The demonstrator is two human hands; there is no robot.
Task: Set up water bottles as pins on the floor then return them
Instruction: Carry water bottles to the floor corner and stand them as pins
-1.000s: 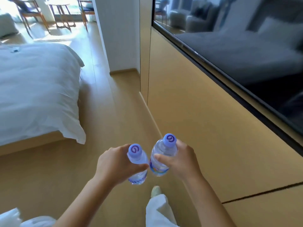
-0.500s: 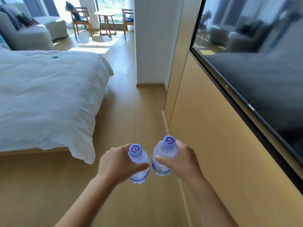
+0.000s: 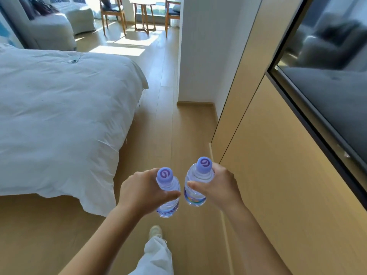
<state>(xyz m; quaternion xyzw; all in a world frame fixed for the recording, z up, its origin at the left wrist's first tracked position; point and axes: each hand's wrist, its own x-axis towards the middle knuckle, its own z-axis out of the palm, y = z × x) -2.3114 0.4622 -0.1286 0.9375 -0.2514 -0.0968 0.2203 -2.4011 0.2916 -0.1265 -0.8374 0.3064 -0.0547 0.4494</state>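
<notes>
1. While both arms reach forward over the light wooden plank floor (image 3: pixel 162 124), each hand carries one clear plastic water bottle with a lilac screw cap, both held in the air above the boards.
2. Fingers of the left hand (image 3: pixel 139 192) wrap round the upper body of the left water bottle (image 3: pixel 168 195), thumb laid across its front; the cap and neck stand out above the hand and the base hangs below it.
3. In the same way the right hand (image 3: pixel 218 187) grasps the right water bottle (image 3: pixel 195 187), thumb across its shoulder, the coloured label band showing below.
4. Both bottles are roughly upright, tipped slightly apart at the bottom, side by side and close together with a narrow gap between them.
5. Beneath the hands a white trouser leg (image 3: pixel 156 259) and a pale shoe (image 3: pixel 155 231) show on the floor.
6. To the left lies a bed under a rumpled white duvet (image 3: pixel 59 120), its corner hanging down to near the floor.
7. To the right runs a tan wooden wall panel (image 3: pixel 278 175) carrying a dark wall-mounted screen (image 3: pixel 327 76).
8. Farther off stand a white pillar (image 3: pixel 200 56), a grey armchair (image 3: pixel 45 30), and two wooden chairs either side of a small round table (image 3: pixel 144 4) in sunlight.
</notes>
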